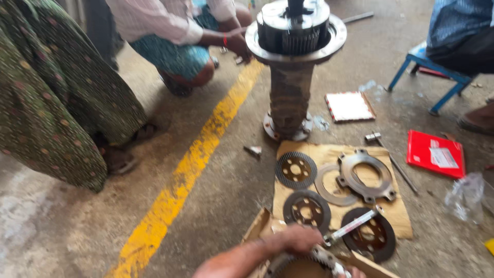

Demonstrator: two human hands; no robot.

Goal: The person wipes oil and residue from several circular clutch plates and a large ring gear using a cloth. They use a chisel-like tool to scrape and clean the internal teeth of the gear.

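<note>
- Left hand (293,241): at the bottom edge of the head view, fingers curled over the rim of a toothed ring gear (309,260) that lies in an open cardboard box (260,226); blurred, so the exact grip cannot be told.
- Right hand (355,272): only a sliver shows at the bottom edge, beside the ring gear; whether it holds anything cannot be told.
- Metal tool (355,225): a slim bar lying tilted across a dark friction disc (371,238), its lower end just beside the left hand.
- Cardboard sheet (329,154): flat on the concrete floor (216,185), carrying more friction discs (296,170), a plain steel ring (329,186) and a lugged plate (366,176).
- Upright axle housing (290,98): beyond the sheet, topped by a gear hub (296,28).
- Another person's hand (237,44): touching the hub's flange.
- Yellow floor line (190,170): left of the parts.
- Red packet (435,153): right of the sheet.
</note>
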